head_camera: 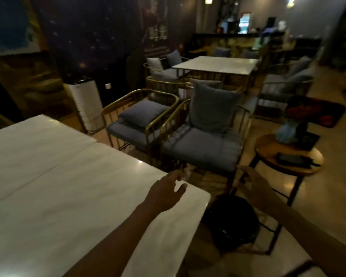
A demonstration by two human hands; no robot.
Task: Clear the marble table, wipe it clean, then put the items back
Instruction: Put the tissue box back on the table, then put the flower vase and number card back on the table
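Reaching over the near right corner of the marble table [72, 192], the left hand [164, 191] hangs with fingers spread and relaxed, gripping nothing; whether it touches the top is unclear. Something small and pale sits just past its fingertips, beyond the table edge, too blurred to name. Right hand [252, 183], off the table to the right, is loosely curled; dim light and blur hide whether it pinches anything, so its grip cannot be told.

Tabletop: pale, veined, glossy, a seam running diagonally across it; left and near edges cut off by the frame.

Below the right hand, a dark round object [231, 218] on the floor, shape indistinct. Right of that hand, a round wooden side table [272, 154] carries a blue vase [286, 131] and a dark flat item. Beyond both hands, gold-framed chairs with grey cushions [204, 144]. Farther back, a second marble table [216, 64]. Room dim, walls dark, floor glossy wood.
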